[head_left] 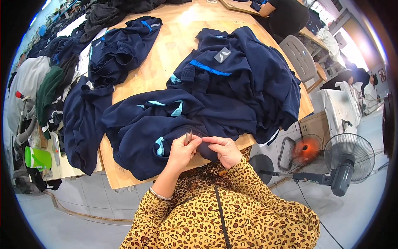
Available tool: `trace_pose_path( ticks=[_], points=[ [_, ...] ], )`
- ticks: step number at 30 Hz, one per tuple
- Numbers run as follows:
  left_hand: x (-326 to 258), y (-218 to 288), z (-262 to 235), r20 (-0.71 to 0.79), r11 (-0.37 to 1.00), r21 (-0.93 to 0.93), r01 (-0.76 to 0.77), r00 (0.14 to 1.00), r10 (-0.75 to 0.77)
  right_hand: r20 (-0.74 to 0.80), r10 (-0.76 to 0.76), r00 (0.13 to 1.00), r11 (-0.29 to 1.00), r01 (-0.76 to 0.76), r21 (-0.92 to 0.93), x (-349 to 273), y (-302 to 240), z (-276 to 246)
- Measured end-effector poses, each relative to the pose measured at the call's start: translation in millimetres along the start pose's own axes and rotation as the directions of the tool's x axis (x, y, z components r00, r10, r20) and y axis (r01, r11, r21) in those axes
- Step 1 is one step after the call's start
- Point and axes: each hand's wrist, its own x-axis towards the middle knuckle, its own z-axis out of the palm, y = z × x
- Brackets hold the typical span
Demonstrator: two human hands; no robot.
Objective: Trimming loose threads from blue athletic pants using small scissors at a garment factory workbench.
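My left hand is closed around a small metal tool with two slim points, which look like snips or tweezers and stick up past the fingers. My right hand is closed, its index fingertip meeting the left thumb. Whatever lies in that pinch is too small to make out. Under and just beyond both hands spreads a navy garment with light-blue trim, bunched at the table's near edge. Behind it, to the right, lies another navy garment with a bright blue strip and a dark tag.
More navy garments lie on the wooden table at the far left. Heaped clothes and a green container are at the left. A standing fan and a grey chair stand right. Other people are farther back.
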Motion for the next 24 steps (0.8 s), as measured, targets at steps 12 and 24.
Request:
trace_pose_path(
  ticks=[12,24],
  points=[
    [-3,13,5,0.303,0.355,0.646,-0.676,0.654,0.694,0.181,-0.239,0.954,0.930,0.278,-0.241,1,-4,9],
    [-6,22,1,0.063,0.650,0.642,-0.408,0.872,0.485,-0.090,-0.177,0.980,0.969,0.157,-0.192,8,10,3]
  ],
)
